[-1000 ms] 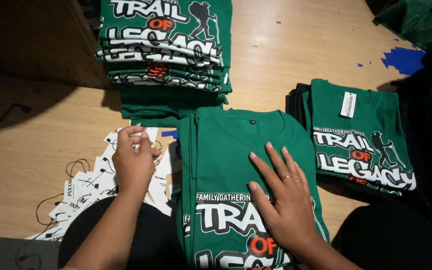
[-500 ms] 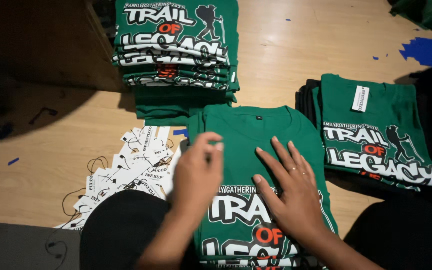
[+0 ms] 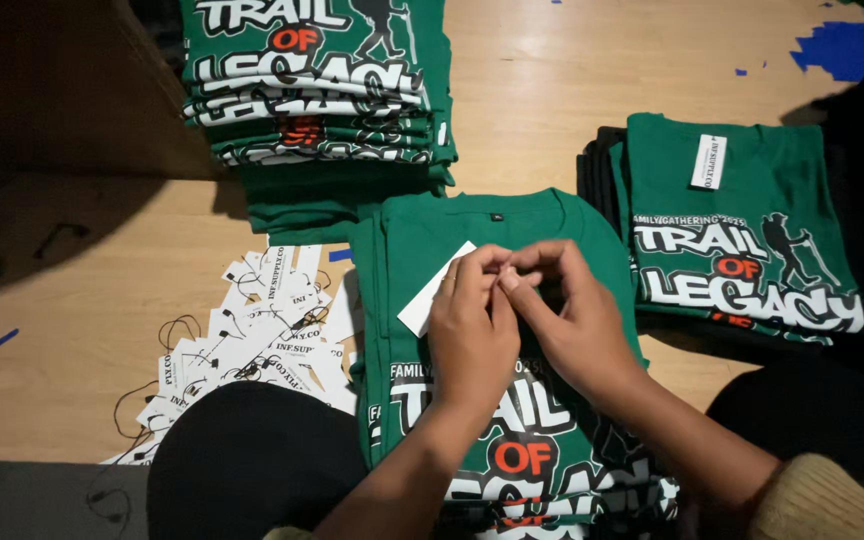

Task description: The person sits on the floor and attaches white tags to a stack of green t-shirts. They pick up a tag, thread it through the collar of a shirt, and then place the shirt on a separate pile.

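Hands [image 3: 522,320] pinching flat white card tag [image 3: 434,290]

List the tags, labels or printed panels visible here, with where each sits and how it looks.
White paper tag: rectangular, held in the left hand with the right hand meeting it, above the middle green shirt.
Heap of tags: white slips with dark strings, on the wooden floor left of that shirt.
Attached tag: white rectangle on the right shirt pile.
Neck label: small and dark, at the middle shirt's collar.

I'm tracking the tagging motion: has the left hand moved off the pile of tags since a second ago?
Yes. The left hand moved right from the tag pile onto the front shirt.
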